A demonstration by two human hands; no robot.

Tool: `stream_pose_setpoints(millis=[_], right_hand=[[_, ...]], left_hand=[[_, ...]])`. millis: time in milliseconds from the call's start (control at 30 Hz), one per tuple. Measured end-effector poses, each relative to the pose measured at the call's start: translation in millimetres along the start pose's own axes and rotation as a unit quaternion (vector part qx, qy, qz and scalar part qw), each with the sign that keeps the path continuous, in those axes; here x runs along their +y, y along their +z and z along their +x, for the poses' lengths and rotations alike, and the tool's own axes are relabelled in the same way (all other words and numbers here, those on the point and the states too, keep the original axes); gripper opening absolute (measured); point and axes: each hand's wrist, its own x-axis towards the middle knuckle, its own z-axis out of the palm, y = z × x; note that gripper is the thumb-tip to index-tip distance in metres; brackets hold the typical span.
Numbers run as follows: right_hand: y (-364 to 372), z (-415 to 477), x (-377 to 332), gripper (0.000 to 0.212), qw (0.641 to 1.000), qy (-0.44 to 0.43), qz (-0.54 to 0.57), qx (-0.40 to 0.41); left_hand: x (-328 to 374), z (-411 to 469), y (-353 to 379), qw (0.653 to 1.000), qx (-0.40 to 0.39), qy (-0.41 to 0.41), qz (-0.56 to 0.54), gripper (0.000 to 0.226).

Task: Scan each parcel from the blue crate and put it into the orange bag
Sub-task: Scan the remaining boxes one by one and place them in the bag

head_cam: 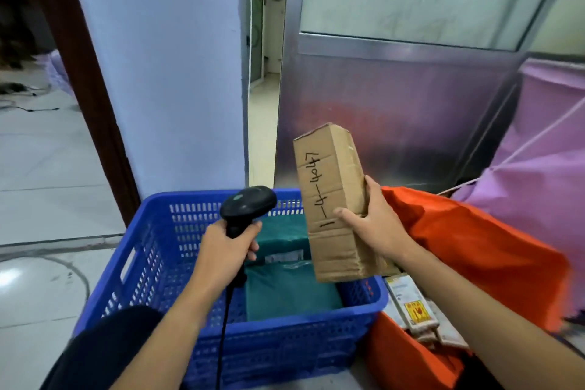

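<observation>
My right hand [375, 225] grips a long cardboard parcel [332, 187] with black handwriting, held upright and tilted above the right side of the blue crate [152, 263]. My left hand [228, 250] grips the handle of a black corded barcode scanner [248, 204], its head raised over the crate and turned toward the parcel. Green soft parcels [285, 288] lie inside the crate. The orange bag [474, 250] lies open to the right of the crate, with flat parcels [411, 307] in its mouth.
A purple bag [544, 149] stands behind the orange one at the right. A metal door panel [395, 98] and a pale blue wall [164, 73] rise behind the crate. Tiled floor [41, 168] stretches to the left, with cables in the far corner.
</observation>
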Motion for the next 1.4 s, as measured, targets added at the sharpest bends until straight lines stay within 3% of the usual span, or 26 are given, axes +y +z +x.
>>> stream_pose_setpoints(millis=[133, 267, 433, 533, 633, 767, 833, 933, 1133, 1267, 1333, 1400], right_hand=[[-12, -21, 29, 0.083, 0.993, 0.055, 0.103, -0.004], [-22, -24, 29, 0.088, 0.975, 0.093, 0.201, -0.012], [-28, -37, 23, 0.082, 0.943, 0.119, 0.307, -0.05], [-30, -47, 21, 0.072, 0.927, 0.132, 0.339, -0.094], [-30, -55, 21, 0.034, 0.901, 0.151, 0.389, -0.121], [-22, -58, 22, 0.041, 0.849, 0.185, 0.475, -0.138], [-18, -59, 23, 0.045, 0.825, 0.181, 0.518, -0.136], [-11, -61, 28, 0.031, 0.811, 0.179, 0.541, -0.132], [-1, -61, 35, 0.038, 0.891, 0.197, 0.384, -0.144], [5, -61, 39, 0.031, 0.962, 0.133, 0.229, -0.07], [5, -65, 34, 0.033, 0.975, 0.102, 0.188, -0.058], [6, -67, 28, 0.043, 0.971, 0.106, 0.189, -0.099]], left_hand=[[-19, -30, 28, 0.995, 0.007, -0.077, -0.069, 0.01], [-21, -55, 49, 0.969, -0.011, -0.156, -0.191, 0.003], [-12, -79, 67, 0.962, -0.053, -0.171, -0.206, 0.003], [-11, -78, 73, 0.962, -0.067, -0.181, -0.192, 0.014], [-9, -78, 78, 0.96, -0.054, -0.202, -0.186, 0.029], [-9, -78, 86, 0.955, -0.025, -0.212, -0.205, 0.058], [-8, -77, 88, 0.945, -0.052, -0.231, -0.224, 0.074], [0, -81, 92, 0.932, -0.1, -0.238, -0.256, 0.061], [3, -76, 88, 0.929, -0.092, -0.24, -0.266, 0.05], [0, -77, 85, 0.957, -0.068, -0.203, -0.195, 0.051], [-1, -79, 87, 0.966, -0.056, -0.184, -0.172, 0.048], [0, -81, 88, 0.97, -0.042, -0.171, -0.169, 0.044]])
